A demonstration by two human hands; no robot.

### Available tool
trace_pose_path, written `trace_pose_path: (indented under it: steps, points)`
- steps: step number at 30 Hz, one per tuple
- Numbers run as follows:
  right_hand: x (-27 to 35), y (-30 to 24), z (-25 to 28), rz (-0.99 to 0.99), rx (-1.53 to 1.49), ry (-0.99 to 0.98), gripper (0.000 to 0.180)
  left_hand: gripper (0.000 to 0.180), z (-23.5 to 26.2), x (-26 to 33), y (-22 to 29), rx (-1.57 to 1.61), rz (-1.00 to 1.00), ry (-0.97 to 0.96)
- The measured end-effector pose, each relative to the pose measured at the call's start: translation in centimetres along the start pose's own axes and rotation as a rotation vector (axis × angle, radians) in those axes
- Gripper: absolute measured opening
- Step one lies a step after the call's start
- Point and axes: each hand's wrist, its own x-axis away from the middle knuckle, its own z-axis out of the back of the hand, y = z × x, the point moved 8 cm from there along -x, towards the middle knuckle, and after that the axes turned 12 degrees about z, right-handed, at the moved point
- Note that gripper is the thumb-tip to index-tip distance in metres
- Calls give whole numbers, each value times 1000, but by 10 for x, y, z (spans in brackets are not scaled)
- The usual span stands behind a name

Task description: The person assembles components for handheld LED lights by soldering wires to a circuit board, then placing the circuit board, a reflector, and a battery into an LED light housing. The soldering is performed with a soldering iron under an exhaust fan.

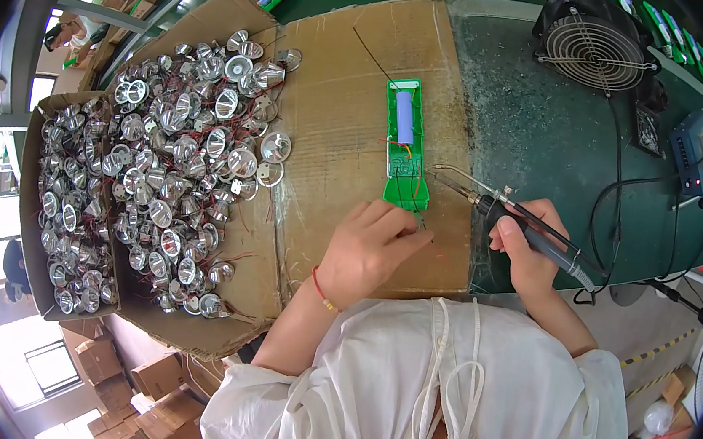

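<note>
Head cam looking straight down, so nearest first: white sleeves at the bottom, both forearms coming up onto the bench. Left hand (370,251) has a red bracelet at the wrist, fingers curled narrow and pinched together at the tips, on something too thin to make out, maybe a wire end, can't tell. It rests on the cardboard (338,100). Right hand (526,249) is wrapped around the soldering iron (504,213), pen-style grip, tip aimed up and to the left, cord trailing off to the right behind the hand.

The green housing (410,140) lies just beyond the left fingertips, its near end almost touching them, and just left of the iron's tip. It lies open face up, long axis running away from the hands, with a blue cell (404,116) in the upper half and a small board with red wires below that.

Left of the left hand, a big heap of shiny reflectors (179,161) with thin red leads spreads over the cardboard, spilling into an open box (31,189) further left.

Far beyond the right hand sits a round fan (595,41), and off to the right a solder station (696,155).
</note>
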Motion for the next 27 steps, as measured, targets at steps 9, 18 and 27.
trace_pose_path:
  steps: [9,18,27]
  points:
    - [0,4,-1,-8,-19,-5,14,14,24,0,-9,100,245,248]
    - [-1,9,-17,48,76,-116,15,7,-6,10,-77,458,747,181]
    - [-3,14,-21,18,69,-123,14,7,-5,6,-76,461,784,171]
